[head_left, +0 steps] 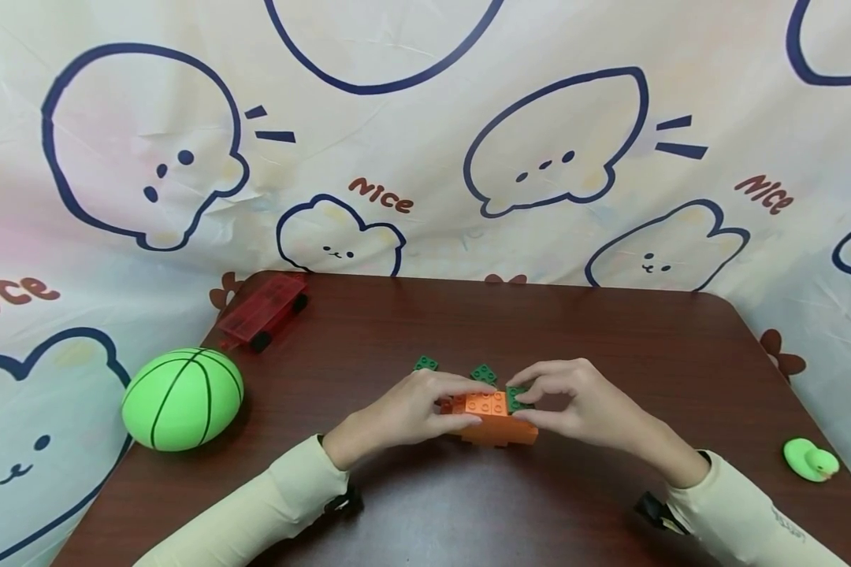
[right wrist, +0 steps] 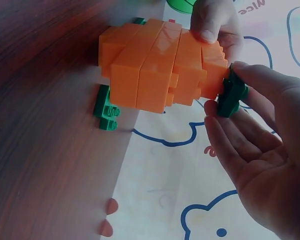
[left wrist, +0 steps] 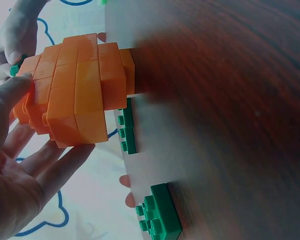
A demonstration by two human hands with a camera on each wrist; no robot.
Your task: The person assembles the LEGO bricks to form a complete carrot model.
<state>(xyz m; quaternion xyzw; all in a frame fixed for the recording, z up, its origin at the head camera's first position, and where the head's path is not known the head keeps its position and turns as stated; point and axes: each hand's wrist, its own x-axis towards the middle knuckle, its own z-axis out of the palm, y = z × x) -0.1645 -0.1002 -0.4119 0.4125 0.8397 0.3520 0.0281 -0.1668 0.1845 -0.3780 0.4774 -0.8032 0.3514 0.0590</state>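
An assembly of stacked orange toy bricks (head_left: 502, 430) stands on the dark wooden table, its studded top upward. My left hand (head_left: 413, 405) holds its left side, thumb on the near face and fingers around the far side. At the top right, my right hand (head_left: 583, 398) pinches a small green brick (right wrist: 232, 92) between thumb and fingers. This brick sits against the top of the orange bricks; whether it is pressed onto the studs I cannot tell. Behind the assembly lie a loose green brick (head_left: 425, 363) and another green brick (head_left: 483, 373), studs up.
A bright green ball (head_left: 183, 400) with black lines rests at the table's left edge. Toward the back left corner is a translucent red toy vehicle (head_left: 265, 311) with black wheels. A green toy duck (head_left: 811, 460) sits near the right edge. Behind the table (head_left: 369, 323) hangs a cartoon-printed cloth (head_left: 425, 157).
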